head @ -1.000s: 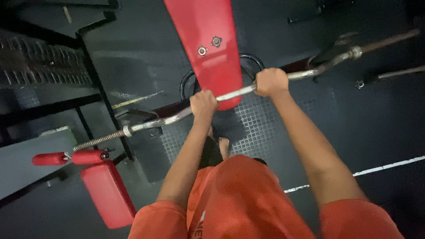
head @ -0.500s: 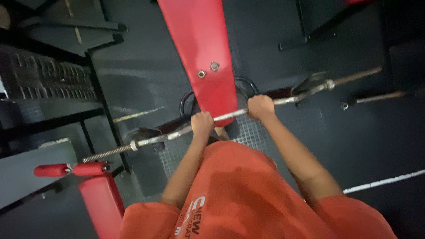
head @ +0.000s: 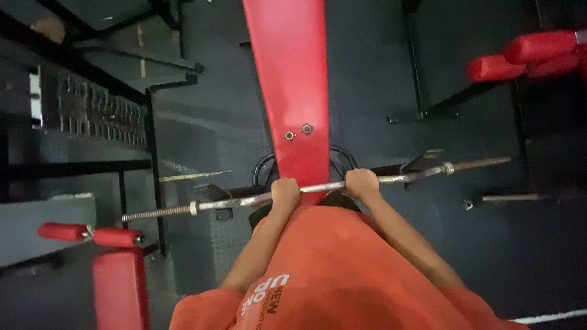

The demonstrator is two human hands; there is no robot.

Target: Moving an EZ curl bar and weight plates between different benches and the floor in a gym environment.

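Bar is off its supports and held in both hands, close in front of the chest; no plates show on either threaded end. Judged from this pose, the lift is under way with the bar near the body; how much of the movement is left cannot be told.

Left to right:

- Red padded rollers (head: 88, 234) and a red pad (head: 119, 287) lie at lower left, well apart from the hands.
- Curl bar (head: 318, 186): chrome, bent, runs nearly level across the view, its left end threaded, its right end reaching a dark rack arm (head: 425, 162).
- Left hand (head: 285, 192): fingers curled tight round the bar, knuckles up, forearm drawn back along the orange shirt (head: 330, 269).
- Red bench pad (head: 290, 79): long, upright in the view, two bolts near its lower end; the bar crosses just in front of its lower edge, between the two hands.
- Right hand (head: 362, 183): fingers likewise wrapped shut on the bar, overhand, elbow bent and pulled back.
- More red rollers (head: 526, 55) at upper right, far from the bar.

Floor is dark rubber matting.
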